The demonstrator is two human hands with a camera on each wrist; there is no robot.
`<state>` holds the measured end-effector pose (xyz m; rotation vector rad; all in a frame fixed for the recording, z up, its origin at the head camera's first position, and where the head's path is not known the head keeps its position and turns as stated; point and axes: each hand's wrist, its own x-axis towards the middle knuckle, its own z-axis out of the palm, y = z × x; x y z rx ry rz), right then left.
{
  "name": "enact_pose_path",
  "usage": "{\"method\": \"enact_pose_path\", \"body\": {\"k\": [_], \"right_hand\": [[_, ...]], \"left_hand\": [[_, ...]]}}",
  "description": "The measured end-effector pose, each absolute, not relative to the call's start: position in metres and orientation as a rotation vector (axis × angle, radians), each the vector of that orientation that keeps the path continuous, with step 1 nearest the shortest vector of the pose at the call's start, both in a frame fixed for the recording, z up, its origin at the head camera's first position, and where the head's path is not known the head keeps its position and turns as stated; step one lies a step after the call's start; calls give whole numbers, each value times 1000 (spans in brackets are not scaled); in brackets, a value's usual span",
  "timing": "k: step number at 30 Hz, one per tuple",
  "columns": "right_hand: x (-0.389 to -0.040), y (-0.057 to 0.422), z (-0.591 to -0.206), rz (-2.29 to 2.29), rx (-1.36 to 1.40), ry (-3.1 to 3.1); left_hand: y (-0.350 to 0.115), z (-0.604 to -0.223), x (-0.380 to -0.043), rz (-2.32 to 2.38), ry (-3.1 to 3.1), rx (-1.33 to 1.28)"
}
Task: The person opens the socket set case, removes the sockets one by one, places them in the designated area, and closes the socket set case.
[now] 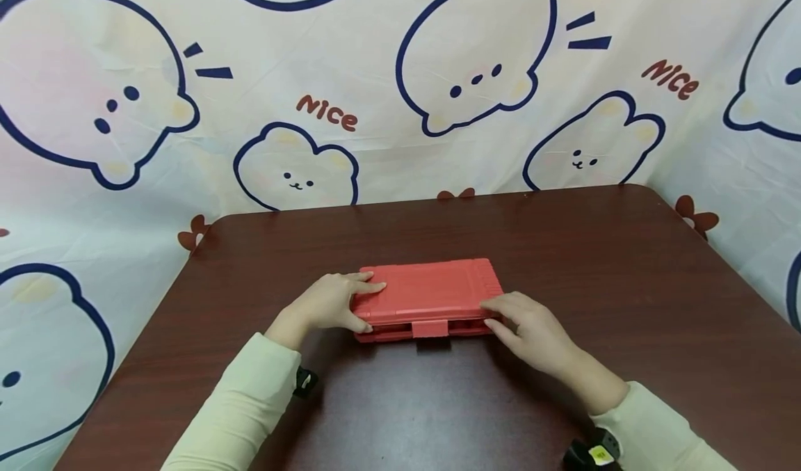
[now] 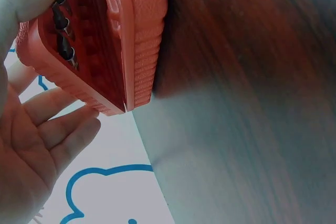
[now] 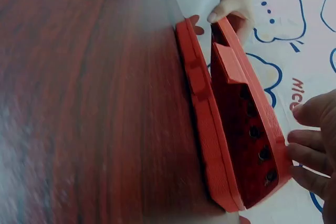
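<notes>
A red plastic case [image 1: 432, 291] lies on the table with its lid partly raised, leaving a gap along the front. A latch tab [image 1: 430, 328] hangs from the middle of the lid's front edge. My left hand [image 1: 332, 302] holds the lid at its left side, the thumb hooked over the inner edge and the fingers along the outside. At the right end, my right hand [image 1: 532, 328] touches the lid's outer face with its fingertips; its thumb stands apart from the lid. Inside the lid sits a row of dark pieces with metal parts [image 2: 64, 48], their kind unclear.
The dark brown wooden table [image 1: 594, 248] extends around the case on all sides. Behind it hangs a white cloth [image 1: 388, 158] printed with cartoon animals and lettering. Both wrists wear black straps with devices, one at the right wrist [image 1: 591, 450].
</notes>
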<state>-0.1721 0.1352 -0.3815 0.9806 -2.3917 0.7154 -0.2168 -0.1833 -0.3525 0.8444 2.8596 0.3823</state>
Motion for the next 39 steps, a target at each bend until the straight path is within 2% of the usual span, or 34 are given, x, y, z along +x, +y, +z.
{"method": "enact_pose_path", "body": {"k": [13, 26, 39], "right_hand": [[-184, 147, -388, 607, 1003, -2460], [-197, 145, -385, 881, 989, -2471], [-204, 139, -374, 1115, 884, -2489]], "left_hand": [[-195, -345, -216, 475, 2762, 862], [-210, -346, -214, 795, 2661, 791], [-222, -351, -197, 852, 2778, 709]]}}
